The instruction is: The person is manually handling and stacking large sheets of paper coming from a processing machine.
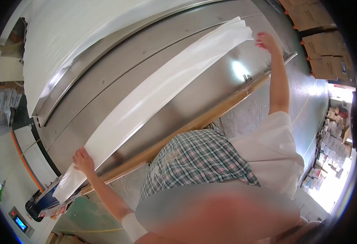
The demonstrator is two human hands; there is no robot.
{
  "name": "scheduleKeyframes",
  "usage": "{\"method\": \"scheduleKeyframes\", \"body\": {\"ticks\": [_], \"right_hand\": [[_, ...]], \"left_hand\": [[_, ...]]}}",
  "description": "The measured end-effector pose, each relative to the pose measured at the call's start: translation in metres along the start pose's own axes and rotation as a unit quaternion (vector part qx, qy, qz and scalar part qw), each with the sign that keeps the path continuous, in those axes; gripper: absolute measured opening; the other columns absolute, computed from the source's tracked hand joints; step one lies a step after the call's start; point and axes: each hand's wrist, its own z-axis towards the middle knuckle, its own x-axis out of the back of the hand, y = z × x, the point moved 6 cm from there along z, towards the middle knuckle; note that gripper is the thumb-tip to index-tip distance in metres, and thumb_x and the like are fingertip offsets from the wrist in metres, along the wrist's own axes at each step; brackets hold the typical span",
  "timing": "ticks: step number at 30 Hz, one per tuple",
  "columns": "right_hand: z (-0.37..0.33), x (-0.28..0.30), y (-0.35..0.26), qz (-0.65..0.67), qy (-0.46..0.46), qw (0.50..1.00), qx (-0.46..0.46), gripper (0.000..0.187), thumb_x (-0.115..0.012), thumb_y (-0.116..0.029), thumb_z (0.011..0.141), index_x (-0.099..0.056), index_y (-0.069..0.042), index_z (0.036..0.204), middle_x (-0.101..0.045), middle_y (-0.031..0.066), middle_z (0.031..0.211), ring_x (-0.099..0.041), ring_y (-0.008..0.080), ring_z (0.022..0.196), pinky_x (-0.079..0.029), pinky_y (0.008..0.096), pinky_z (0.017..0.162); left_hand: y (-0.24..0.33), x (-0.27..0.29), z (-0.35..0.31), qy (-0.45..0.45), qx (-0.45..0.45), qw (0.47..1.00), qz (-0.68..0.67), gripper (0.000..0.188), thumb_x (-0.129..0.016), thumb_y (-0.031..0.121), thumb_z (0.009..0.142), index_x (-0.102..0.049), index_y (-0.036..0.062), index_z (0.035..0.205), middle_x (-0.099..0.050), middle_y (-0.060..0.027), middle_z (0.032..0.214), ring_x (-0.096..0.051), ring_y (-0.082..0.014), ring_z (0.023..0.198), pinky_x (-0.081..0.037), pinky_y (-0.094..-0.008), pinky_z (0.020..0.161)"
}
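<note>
In my head view, a long white film strip (156,95) lies across a steel tabletop (194,105), running from 8 o'clock up to between 1 and 2. My left hand (83,162) is at 8 o'clock, fingers laid over the strip; I cannot tell whether they pinch it. My right hand (266,42), between 1 and 2, is empty, its fingers loosely apart, just beside the strip's ruffled far end. I judge the laying-out mostly done, since the film is stretched lengthwise and fairly flat; what seems left is evening that far end and the near one, which reaches past the tabletop at 8. A wooden edge strip (221,110) bounds my side from 8 to 2 o'clock, a plaid garment (194,150) close to it at 6. Bare steel flanks the film, ending toward 10 at a metal rail (76,71) and white sheeting (76,32). Open floor (310,99) lies at 3, stacked cartons (320,44) at 2.
</note>
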Motion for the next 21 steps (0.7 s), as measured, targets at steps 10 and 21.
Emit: {"method": "scheduleKeyframes", "body": {"ticks": [10,21], "right_hand": [[0.031,-0.036,-0.013,0.175,0.074,0.953,0.236,0.031,-0.059,-0.004,0.072,-0.054,-0.001,0.102,-0.059,0.0059,0.077,-0.057,0.0127,0.064,-0.045,0.0226,0.052],[0.029,-0.017,-0.054,-0.199,0.158,0.948,0.192,0.022,-0.051,-0.020,0.079,-0.064,-0.010,0.092,-0.065,0.0105,0.084,-0.062,0.0188,0.078,-0.048,0.0319,0.068]], "left_hand": [[-0.007,-0.005,0.002,0.028,-0.001,1.000,0.002,0.047,-0.030,0.050,0.090,-0.055,0.0159,0.110,-0.049,-0.0022,0.123,-0.032,-0.0297,0.122,-0.017,-0.0653,0.093],[-0.011,0.001,-0.006,0.037,0.002,0.999,0.005,0.046,-0.031,0.050,0.089,-0.055,0.0154,0.110,-0.050,-0.0036,0.121,-0.033,-0.0293,0.121,-0.017,-0.0652,0.092]]}}
